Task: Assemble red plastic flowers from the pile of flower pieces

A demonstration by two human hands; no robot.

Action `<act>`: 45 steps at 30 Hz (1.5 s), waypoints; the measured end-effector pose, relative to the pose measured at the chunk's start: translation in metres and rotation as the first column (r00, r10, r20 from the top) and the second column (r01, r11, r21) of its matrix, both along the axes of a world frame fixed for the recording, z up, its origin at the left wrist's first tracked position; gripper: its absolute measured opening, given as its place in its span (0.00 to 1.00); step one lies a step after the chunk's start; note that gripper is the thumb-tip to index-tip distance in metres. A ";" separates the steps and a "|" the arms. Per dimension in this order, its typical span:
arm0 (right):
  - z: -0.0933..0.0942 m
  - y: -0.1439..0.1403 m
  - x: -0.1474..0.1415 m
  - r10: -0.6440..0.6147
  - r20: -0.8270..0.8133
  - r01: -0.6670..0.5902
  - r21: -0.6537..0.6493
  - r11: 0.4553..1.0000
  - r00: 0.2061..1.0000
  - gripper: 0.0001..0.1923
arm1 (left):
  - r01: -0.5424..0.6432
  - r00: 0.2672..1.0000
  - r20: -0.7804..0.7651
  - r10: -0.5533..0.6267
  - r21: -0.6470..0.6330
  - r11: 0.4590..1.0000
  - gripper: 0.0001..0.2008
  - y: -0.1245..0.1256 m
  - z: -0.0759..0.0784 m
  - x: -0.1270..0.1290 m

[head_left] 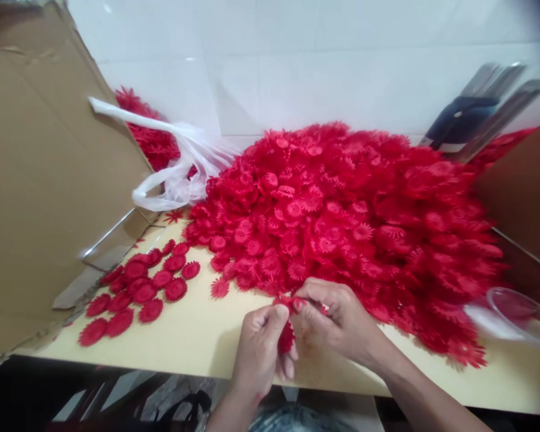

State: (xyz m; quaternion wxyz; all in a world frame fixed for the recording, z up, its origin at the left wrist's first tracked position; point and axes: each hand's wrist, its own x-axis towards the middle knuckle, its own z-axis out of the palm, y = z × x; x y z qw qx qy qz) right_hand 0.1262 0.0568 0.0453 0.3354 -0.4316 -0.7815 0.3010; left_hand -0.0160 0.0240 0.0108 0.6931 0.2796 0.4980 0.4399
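Head view: red flower piece (287,336) pinched between left hand (260,351) and right hand (337,321).

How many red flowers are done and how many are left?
Done: a small flat group laid out at the table's left. In hand: the left hand and right hand pinch one red flower piece. Left: the big pile, far more.
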 end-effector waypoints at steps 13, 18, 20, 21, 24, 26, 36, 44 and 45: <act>0.022 0.035 0.031 -0.382 0.200 0.287 0.382 0.879 0.902 0.14 | -0.075 0.979 0.192 0.066 0.039 0.996 0.15 0.007 0.011 -0.001; 0.004 -0.004 0.003 -0.032 0.021 0.034 -0.097 0.995 0.999 0.10 | -0.054 0.989 0.142 0.044 0.071 0.996 0.18 0.008 0.011 0.011; 0.000 -0.010 -0.002 0.007 -0.035 -0.014 -0.214 0.977 0.999 0.08 | -0.042 0.992 0.121 0.032 0.084 0.996 0.18 0.007 0.011 0.013; -0.002 -0.011 -0.003 0.020 -0.065 -0.037 -0.258 0.965 0.998 0.07 | -0.037 0.994 0.109 0.028 0.082 0.996 0.19 0.007 0.010 0.014; -0.002 -0.012 -0.002 0.086 -0.157 -0.134 -0.324 0.936 0.984 0.08 | -0.033 0.997 0.072 0.029 0.059 0.998 0.21 0.004 0.007 0.012; 0.000 -0.012 0.000 0.120 -0.173 -0.168 -0.302 0.938 0.978 0.10 | -0.036 0.998 0.057 0.032 0.058 0.998 0.24 0.002 0.004 0.011; 0.005 -0.007 -0.009 -0.035 -0.014 0.035 0.012 0.999 0.999 0.10 | 0.035 0.985 0.161 -0.061 0.162 0.986 0.17 -0.001 0.000 0.005; 0.001 -0.005 -0.004 -0.041 0.214 -0.009 0.224 0.975 0.976 0.13 | 0.151 0.982 0.095 -0.165 0.138 0.979 0.15 -0.003 0.003 -0.004; 0.002 -0.003 -0.002 -0.065 0.244 -0.003 0.267 0.964 0.968 0.14 | 0.161 0.982 0.077 -0.172 0.128 0.979 0.14 -0.004 0.003 -0.006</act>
